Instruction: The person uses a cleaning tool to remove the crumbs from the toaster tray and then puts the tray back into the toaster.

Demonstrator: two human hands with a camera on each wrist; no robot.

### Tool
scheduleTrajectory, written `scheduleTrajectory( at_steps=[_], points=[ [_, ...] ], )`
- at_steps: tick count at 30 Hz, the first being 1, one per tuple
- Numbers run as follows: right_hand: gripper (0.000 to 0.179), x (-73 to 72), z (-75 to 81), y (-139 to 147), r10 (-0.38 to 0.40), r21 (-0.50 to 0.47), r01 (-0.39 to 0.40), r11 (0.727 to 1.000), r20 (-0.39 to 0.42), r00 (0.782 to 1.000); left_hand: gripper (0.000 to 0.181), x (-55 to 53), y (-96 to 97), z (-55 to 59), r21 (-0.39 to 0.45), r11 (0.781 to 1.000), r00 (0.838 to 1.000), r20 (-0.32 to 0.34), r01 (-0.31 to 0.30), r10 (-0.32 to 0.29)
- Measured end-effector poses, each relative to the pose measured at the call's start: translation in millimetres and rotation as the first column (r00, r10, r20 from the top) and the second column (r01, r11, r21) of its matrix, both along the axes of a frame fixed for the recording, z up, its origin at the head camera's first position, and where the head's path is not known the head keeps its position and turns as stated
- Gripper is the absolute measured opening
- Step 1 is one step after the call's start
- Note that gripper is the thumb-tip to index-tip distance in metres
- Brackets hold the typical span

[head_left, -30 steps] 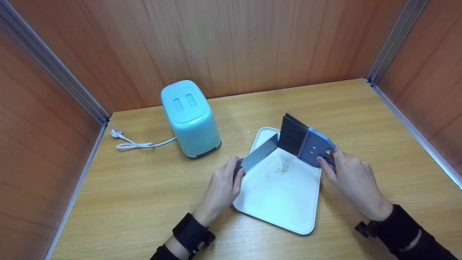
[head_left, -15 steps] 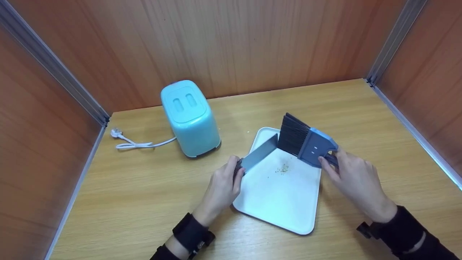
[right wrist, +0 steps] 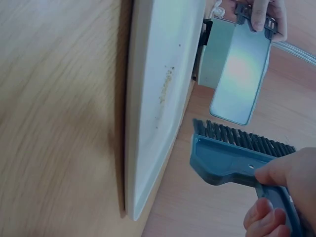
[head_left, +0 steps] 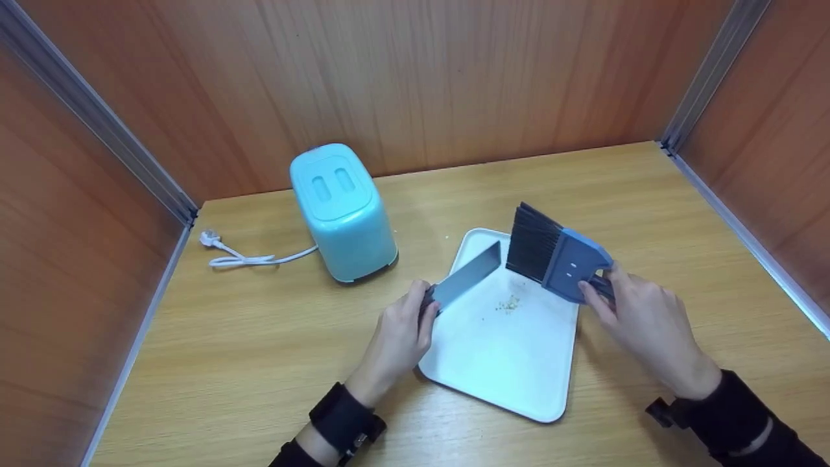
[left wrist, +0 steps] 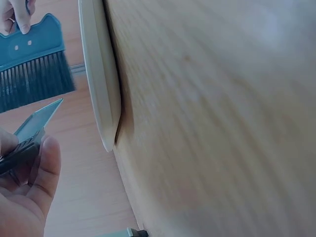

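Note:
My left hand (head_left: 399,331) grips the dark handle end of a thin, grey metal crumb tray (head_left: 468,275), tilted over the white tray. In the right wrist view the crumb tray (right wrist: 242,74) shows a shiny rectangular face. My right hand (head_left: 642,324) holds a blue-grey hand brush (head_left: 570,266) by its handle, with the dark bristles (head_left: 533,243) toward the far end of the crumb tray. A narrow gap separates bristles and crumb tray. Below both, a small heap of crumbs (head_left: 508,304) lies on the white tray (head_left: 506,370).
To the left behind stands a light-blue toaster (head_left: 343,214), its white cord and plug (head_left: 243,261) lying beside it on the wooden table (head_left: 259,363). Brown wood-grain panels (head_left: 454,84) with metal edging enclose the back and sides. A few specks lie on the table near the toaster.
My right hand has drawn the brush slightly to the right, so its bristles have parted from the end of the crumb tray. The left hand, crumb tray and crumbs stay put.

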State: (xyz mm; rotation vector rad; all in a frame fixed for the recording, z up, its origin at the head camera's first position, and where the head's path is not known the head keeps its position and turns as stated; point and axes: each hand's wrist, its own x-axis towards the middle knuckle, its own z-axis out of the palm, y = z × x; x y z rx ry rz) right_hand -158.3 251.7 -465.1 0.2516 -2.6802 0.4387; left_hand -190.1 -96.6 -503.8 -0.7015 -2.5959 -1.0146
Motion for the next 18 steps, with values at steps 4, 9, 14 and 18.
scheduleTrajectory(
  at_steps=[4, 9, 14, 18],
  points=[
    [0.041, 0.8, 2.3, -1.7, 0.014, -0.037, -0.015, 0.999, -0.026, 1.000, 0.012, -0.3, 0.0, 0.7, 0.002, 1.000, 1.000, 0.019, -0.002, 0.002],
    [0.039, 0.4, -0.1, -6.1, 0.019, -0.046, -0.019, 0.999, -0.004, 1.000, 0.013, -0.3, 0.9, 1.5, 0.005, 1.000, 0.999, 0.054, 0.003, -0.003],
    [0.034, -1.8, -5.2, -5.5, 0.014, -0.020, -0.014, 1.000, 0.039, 0.999, 0.014, -0.4, 1.6, 1.5, 0.005, 1.000, 0.998, 0.069, 0.006, -0.006],
    [0.031, -1.9, -7.9, -2.2, 0.021, 0.013, -0.021, 1.000, 0.027, 0.999, 0.013, -0.2, 1.4, 1.0, 0.005, 1.000, 0.999, 0.045, 0.003, -0.003]
  ],
)
